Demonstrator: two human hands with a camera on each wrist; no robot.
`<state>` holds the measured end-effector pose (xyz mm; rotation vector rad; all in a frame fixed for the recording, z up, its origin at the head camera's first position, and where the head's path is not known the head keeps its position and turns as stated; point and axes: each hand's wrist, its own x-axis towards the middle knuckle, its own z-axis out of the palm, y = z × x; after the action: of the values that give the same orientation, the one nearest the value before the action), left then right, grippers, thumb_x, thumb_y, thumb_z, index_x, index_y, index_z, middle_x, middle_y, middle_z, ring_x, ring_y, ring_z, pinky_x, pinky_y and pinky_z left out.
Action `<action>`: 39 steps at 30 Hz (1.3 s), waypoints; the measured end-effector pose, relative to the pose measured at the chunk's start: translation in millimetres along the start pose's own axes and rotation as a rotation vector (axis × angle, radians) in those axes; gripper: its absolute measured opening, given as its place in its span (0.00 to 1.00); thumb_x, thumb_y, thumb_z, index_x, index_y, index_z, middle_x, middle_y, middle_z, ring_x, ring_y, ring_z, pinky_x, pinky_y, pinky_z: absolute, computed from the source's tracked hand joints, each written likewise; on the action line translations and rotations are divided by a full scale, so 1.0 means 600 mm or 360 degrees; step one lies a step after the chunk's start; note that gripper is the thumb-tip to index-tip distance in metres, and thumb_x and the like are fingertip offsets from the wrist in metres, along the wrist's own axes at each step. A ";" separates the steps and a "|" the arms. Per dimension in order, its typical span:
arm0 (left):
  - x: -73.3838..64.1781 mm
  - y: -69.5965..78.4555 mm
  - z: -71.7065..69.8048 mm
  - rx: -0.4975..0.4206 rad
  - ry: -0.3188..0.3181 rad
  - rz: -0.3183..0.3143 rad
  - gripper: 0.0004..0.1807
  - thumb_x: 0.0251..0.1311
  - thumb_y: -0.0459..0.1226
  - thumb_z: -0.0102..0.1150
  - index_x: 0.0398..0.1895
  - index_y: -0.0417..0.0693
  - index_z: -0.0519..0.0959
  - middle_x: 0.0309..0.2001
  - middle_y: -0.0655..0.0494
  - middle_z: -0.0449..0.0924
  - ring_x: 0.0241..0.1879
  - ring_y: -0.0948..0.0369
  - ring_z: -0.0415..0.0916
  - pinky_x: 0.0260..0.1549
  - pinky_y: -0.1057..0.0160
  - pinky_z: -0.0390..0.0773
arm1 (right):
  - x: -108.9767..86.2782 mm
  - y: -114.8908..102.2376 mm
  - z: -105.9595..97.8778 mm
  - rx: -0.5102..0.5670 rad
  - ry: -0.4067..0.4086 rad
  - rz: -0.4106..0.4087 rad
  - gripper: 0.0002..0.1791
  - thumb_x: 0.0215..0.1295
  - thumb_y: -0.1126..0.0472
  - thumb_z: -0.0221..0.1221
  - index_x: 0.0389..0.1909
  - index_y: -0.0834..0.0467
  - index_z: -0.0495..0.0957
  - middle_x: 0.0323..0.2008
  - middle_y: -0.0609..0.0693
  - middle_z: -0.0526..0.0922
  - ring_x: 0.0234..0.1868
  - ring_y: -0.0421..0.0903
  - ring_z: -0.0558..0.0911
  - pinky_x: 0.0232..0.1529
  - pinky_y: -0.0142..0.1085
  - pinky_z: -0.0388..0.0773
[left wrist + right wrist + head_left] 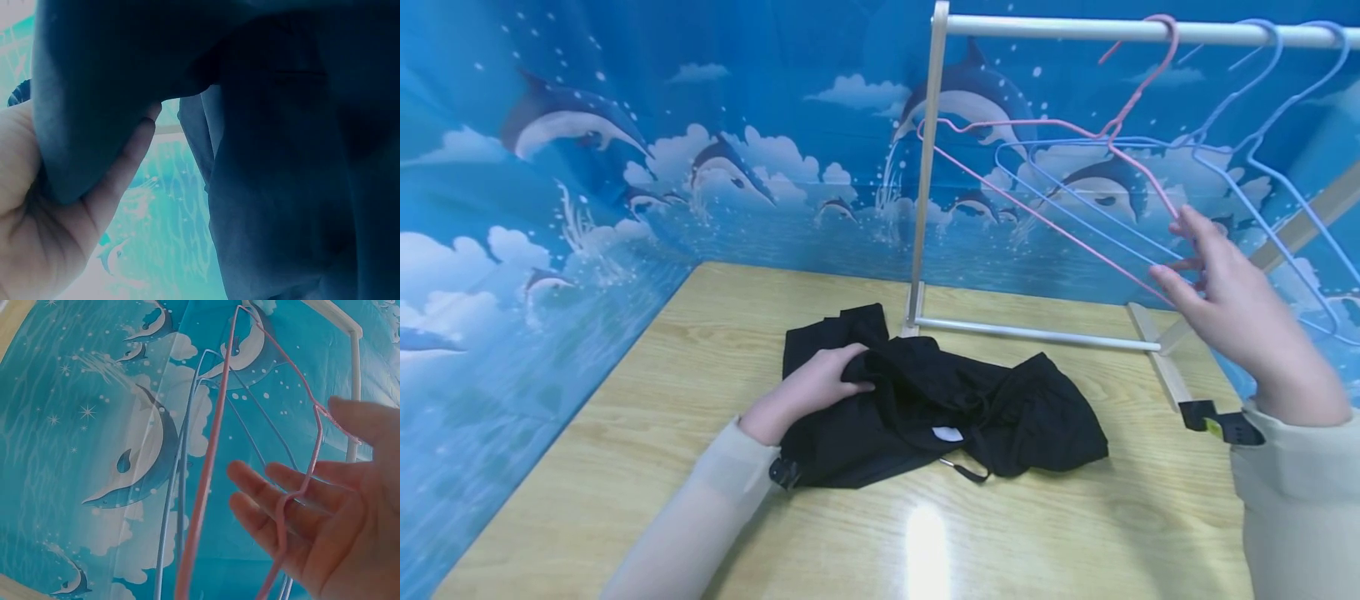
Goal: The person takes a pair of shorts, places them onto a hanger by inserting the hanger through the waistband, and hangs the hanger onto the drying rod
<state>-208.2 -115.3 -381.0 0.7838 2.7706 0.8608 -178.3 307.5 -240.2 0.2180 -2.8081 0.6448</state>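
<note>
A crumpled black garment (925, 392) with a drawstring and a small white label lies on the table. My left hand (816, 383) grips its left part, thumb on the near side. Close up in the left wrist view, dark fabric (275, 175) hangs between thumb and fingers and covers part of the hand. Up at the right, my right hand (1240, 304) is beside the lower right of a pink hanger (1112, 133), its fingers loosely spread. The right wrist view has the pink wire (207, 469) crossing in front of the relaxed fingers.
The hanger hooks over the top bar (1052, 28) of a white rack standing at the back right. Two blue hangers, one with its hook (1277, 50) nearest the pink one, hang to its right. A dolphin-print backdrop (737, 225) encloses the wooden table (662, 450).
</note>
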 end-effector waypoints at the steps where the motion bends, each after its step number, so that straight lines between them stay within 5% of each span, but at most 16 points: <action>1: 0.000 0.000 0.000 -0.0001 0.0002 0.0001 0.25 0.61 0.39 0.64 0.61 0.47 0.72 0.57 0.49 0.79 0.58 0.53 0.76 0.60 0.52 0.74 | 0.000 0.001 0.001 -0.0012 0.0004 0.0006 0.39 0.76 0.50 0.44 0.77 0.51 0.33 0.72 0.68 0.53 0.57 0.75 0.68 0.46 0.71 0.67; 5: -0.001 0.000 0.000 -0.0004 0.0009 0.0005 0.25 0.60 0.39 0.65 0.60 0.47 0.73 0.56 0.49 0.79 0.58 0.53 0.76 0.60 0.52 0.73 | 0.000 0.003 0.003 -0.0056 0.0014 0.0030 0.34 0.78 0.51 0.40 0.77 0.57 0.40 0.64 0.71 0.66 0.53 0.73 0.72 0.43 0.67 0.70; 12: -0.003 0.001 0.000 0.0001 0.0019 0.0004 0.24 0.60 0.39 0.65 0.60 0.47 0.73 0.56 0.50 0.80 0.58 0.53 0.76 0.59 0.52 0.74 | -0.001 0.004 0.009 -0.0053 -0.0077 0.0042 0.26 0.79 0.51 0.33 0.69 0.62 0.57 0.53 0.71 0.76 0.43 0.67 0.81 0.21 0.35 0.73; 15: -0.004 0.001 0.000 0.0005 0.0025 0.0010 0.24 0.60 0.39 0.65 0.60 0.47 0.73 0.56 0.50 0.80 0.58 0.53 0.76 0.59 0.52 0.74 | -0.002 0.006 0.009 0.0018 -0.0120 0.0032 0.26 0.79 0.51 0.32 0.65 0.63 0.61 0.52 0.72 0.77 0.37 0.53 0.86 0.22 0.30 0.77; 19: -0.005 0.000 -0.001 0.0006 0.0035 0.0014 0.24 0.60 0.39 0.65 0.59 0.47 0.73 0.56 0.50 0.80 0.58 0.53 0.76 0.59 0.52 0.74 | -0.005 0.009 0.010 0.0136 -0.0146 0.0048 0.27 0.78 0.49 0.30 0.62 0.64 0.62 0.51 0.73 0.77 0.27 0.27 0.80 0.23 0.31 0.80; 21: -0.005 -0.001 0.000 0.0011 0.0030 0.0019 0.24 0.60 0.39 0.65 0.59 0.47 0.73 0.56 0.50 0.80 0.58 0.53 0.76 0.59 0.52 0.74 | -0.008 0.011 0.011 0.0174 -0.0147 0.0058 0.27 0.78 0.48 0.29 0.61 0.65 0.62 0.50 0.73 0.77 0.26 0.23 0.78 0.22 0.32 0.80; 39: -0.003 -0.002 0.000 -0.0009 0.0001 -0.0002 0.24 0.61 0.40 0.64 0.60 0.48 0.73 0.56 0.50 0.80 0.59 0.53 0.76 0.60 0.52 0.73 | -0.014 0.007 0.018 0.0173 0.0019 0.0059 0.25 0.79 0.50 0.29 0.53 0.67 0.64 0.46 0.73 0.79 0.25 0.18 0.74 0.22 0.26 0.78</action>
<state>-207.0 -117.1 -381.8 0.7809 2.7677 0.8686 -173.2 307.2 -253.4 0.1820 -2.7746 0.8052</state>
